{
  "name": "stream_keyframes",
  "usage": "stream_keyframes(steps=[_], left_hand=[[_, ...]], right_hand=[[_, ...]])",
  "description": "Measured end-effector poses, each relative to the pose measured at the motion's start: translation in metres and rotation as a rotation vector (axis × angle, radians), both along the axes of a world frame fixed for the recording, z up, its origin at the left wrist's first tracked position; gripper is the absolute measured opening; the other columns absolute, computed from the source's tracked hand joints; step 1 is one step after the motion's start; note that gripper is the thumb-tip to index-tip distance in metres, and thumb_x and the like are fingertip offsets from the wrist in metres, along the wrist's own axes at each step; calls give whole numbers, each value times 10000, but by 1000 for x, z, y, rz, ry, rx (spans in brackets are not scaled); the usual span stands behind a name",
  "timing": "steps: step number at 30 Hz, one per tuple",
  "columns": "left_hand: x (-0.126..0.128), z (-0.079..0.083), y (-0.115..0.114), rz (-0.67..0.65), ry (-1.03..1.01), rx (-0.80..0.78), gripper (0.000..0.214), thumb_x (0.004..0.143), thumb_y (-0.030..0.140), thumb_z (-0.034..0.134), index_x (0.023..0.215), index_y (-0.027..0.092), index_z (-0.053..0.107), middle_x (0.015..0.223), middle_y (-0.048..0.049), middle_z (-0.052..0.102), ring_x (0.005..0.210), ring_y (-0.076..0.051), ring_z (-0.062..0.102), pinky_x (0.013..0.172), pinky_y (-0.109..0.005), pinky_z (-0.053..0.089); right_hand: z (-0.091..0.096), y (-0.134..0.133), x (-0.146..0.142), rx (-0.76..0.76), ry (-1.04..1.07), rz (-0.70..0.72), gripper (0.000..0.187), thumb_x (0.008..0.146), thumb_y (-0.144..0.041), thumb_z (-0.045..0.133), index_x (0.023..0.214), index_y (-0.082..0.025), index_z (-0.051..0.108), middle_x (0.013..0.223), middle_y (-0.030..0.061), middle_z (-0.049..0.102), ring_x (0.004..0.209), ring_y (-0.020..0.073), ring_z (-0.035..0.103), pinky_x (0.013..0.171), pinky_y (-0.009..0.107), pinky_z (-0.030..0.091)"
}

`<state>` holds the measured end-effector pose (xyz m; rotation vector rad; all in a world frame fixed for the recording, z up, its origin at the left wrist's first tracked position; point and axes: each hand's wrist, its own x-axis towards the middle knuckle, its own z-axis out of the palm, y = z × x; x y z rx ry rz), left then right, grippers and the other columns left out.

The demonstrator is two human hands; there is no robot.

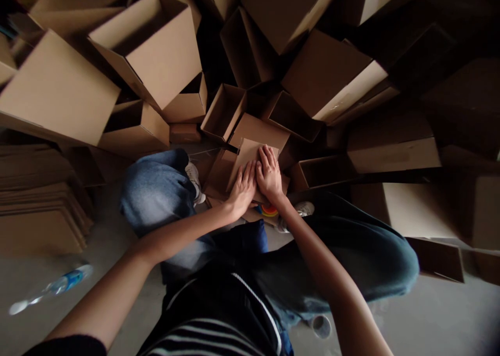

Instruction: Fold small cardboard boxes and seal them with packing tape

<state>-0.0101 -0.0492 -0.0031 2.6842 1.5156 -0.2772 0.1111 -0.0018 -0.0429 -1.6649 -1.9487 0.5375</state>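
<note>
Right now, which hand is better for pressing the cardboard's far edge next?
Probably the right hand: its fingers lie nearer the far edge of the cardboard. The left hand also rests on it, but farther back.

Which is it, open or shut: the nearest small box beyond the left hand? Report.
Open: no flap covers the small box beyond the left hand; inner walls show.

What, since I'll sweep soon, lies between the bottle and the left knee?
Only grey floor shows between the bottle and left knee, in the head view.
</note>
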Motion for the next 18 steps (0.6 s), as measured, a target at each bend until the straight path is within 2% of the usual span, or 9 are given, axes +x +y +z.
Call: stream_keyframes(steps=[3, 8, 13, 18], left_hand=[[0, 1, 0, 2, 4, -3, 1061, 805, 409, 742, 1571, -53, 172, 1641, -257, 157, 1542, -356, 134, 1266, -478, 143], [1, 3, 0, 6, 11, -9, 1081, 793, 404, 760, 1573, -49, 164, 1642, -257, 128, 1542, -362, 121, 1265, -478, 143], [1, 4, 0, 12, 11, -19, 1044, 808, 385, 732, 1575, -46, 169, 1644, -252, 132, 1542, -359, 128, 1265, -474, 145], [1, 2, 0, 23, -26, -8, 1049, 801, 384, 731, 1579, -37, 165, 1648, -243, 140, 1543, -356, 120, 1267, -472, 141]], right_hand=[[0, 0, 0, 5, 18, -1, 588, 981, -306, 283, 1526, -117, 391, 1631, 144, 316, 1547, 243, 189, 1214, 560, 279], [0, -1, 2, 1, 19, 21, 579, 982, -305, 280, 1541, -185, 371, 1635, 121, 316, 1546, 241, 198, 1216, 576, 247], [4, -2, 2, -25, 30, 16, 572, 982, -292, 277, 1538, -197, 368, 1634, 131, 315, 1545, 258, 201, 1201, 634, 204], [2, -1, 2, -18, 43, 10, 559, 989, -296, 274, 1532, -218, 380, 1626, 121, 336, 1540, 254, 218, 1197, 630, 226]])
